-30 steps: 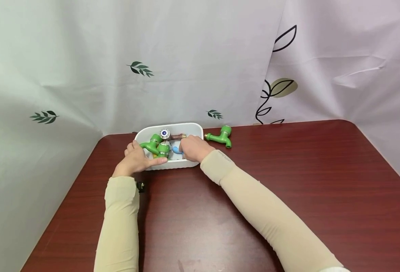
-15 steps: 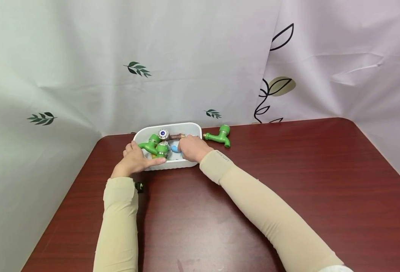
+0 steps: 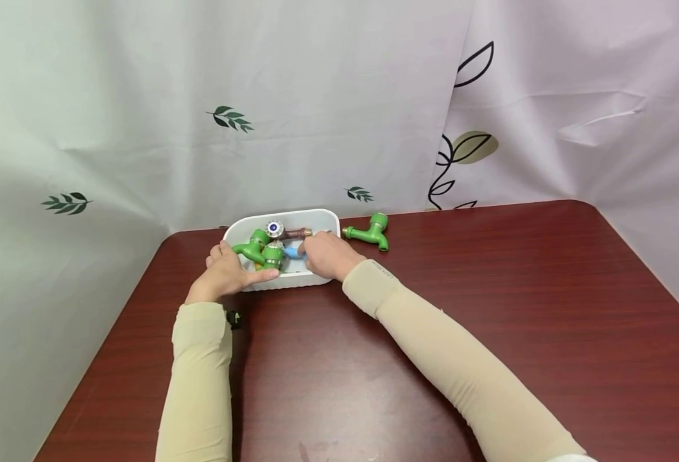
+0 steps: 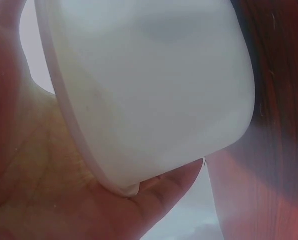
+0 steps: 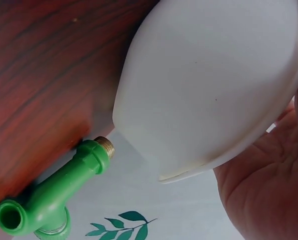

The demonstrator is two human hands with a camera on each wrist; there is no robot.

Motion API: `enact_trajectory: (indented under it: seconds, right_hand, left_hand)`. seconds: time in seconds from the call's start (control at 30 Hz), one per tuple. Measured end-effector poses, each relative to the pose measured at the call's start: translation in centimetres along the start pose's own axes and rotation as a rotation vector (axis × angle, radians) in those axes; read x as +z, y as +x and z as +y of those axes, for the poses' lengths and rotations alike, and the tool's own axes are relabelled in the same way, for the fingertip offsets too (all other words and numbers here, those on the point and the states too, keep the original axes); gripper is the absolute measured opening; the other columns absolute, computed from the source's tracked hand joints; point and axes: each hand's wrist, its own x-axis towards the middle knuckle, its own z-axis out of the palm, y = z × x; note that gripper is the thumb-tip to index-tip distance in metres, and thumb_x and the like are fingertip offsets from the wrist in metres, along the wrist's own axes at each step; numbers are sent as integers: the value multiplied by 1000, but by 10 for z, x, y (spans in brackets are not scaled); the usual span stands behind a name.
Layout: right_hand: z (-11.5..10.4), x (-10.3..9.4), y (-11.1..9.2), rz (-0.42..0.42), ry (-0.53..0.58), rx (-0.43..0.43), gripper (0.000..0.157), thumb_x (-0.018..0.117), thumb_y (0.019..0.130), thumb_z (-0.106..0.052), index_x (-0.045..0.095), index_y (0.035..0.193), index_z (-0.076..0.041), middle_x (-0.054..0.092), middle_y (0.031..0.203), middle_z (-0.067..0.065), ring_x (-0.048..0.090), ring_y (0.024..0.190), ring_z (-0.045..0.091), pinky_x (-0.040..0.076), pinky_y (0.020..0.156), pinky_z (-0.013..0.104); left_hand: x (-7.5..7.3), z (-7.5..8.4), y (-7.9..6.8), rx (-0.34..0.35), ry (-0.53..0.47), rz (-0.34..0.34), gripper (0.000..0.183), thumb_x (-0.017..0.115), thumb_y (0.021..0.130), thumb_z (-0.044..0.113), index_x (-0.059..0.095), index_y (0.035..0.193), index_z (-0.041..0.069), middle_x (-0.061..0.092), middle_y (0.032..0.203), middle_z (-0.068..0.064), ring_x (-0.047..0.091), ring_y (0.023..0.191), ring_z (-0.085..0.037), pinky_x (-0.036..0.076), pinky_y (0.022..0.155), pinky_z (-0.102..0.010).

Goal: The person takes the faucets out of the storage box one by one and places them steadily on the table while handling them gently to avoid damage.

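In the head view, a white plastic bin point(image 3: 310, 280) stands near the back edge of the table. My left hand point(image 3: 224, 274) grips its left end, the thumb along the front rim and the fingers at the back of that end. My right hand point(image 3: 329, 255) reaches over the right end with fingers curled down inside, holding a blue plastic piece point(image 3: 293, 252) that shows only in part. Two green taps point(image 3: 273, 255) lie in the left half of the bin. Behind them is a brown tap point(image 3: 297, 233) with a clear, blue-centred knob. Under the green taps, a bit of yellow shows.
Another green tap point(image 3: 372, 231) with a brass threaded end lies on the table point(image 3: 443, 289), just right of the bin. A pale curtain point(image 3: 316, 115) with leaf prints hangs right behind the table. A small dark object point(image 3: 234, 319) shows beside my left wrist.
The blue piece has turned and shifted slightly left, with more of its length showing beside my right fingers. My left hand keeps its grip on the bin. The head view has shifted slightly.
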Motion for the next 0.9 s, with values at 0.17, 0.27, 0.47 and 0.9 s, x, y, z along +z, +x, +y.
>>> enact_trajectory:
  seconds: [0.17, 0.27, 0.47, 0.9]
  right_hand:
    - [0, 2, -3, 45, 1, -18, 29, 60, 92, -3, 76, 116, -8, 71, 97, 5, 56, 78, 19, 49, 74, 32]
    - [1, 3, -4, 60, 10, -26, 28, 59, 92, -3, 76, 114, -8, 65, 88, 5, 49, 74, 18, 45, 69, 30]
    - [1, 5, -7, 87, 7, -53, 31, 57, 91, -2, 76, 115, -8, 63, 84, 3, 49, 74, 17, 44, 68, 29]
    - [-2, 0, -16, 196, -2, -28, 37, 54, 92, -2, 73, 122, -8, 72, 121, 2, 67, 104, 20, 54, 84, 33]
  left_hand:
    - [0, 0, 0, 9, -2, 7, 146, 72, 74, 75, -8, 145, -25, 9, 147, -48, 19, 134, -60, 28, 110, -64]
    - [0, 0, 0, 10, 0, 8, 147, 71, 74, 76, -8, 145, -25, 9, 147, -48, 20, 133, -60, 28, 109, -64]
    - [0, -1, -1, 5, 4, -2, 147, 71, 74, 75, -9, 144, -26, 8, 147, -48, 20, 133, -61, 29, 109, -64]
    - [-2, 0, -2, 13, 11, 3, 147, 72, 74, 74, -10, 143, -27, 8, 147, -49, 20, 133, -61, 27, 110, -63]
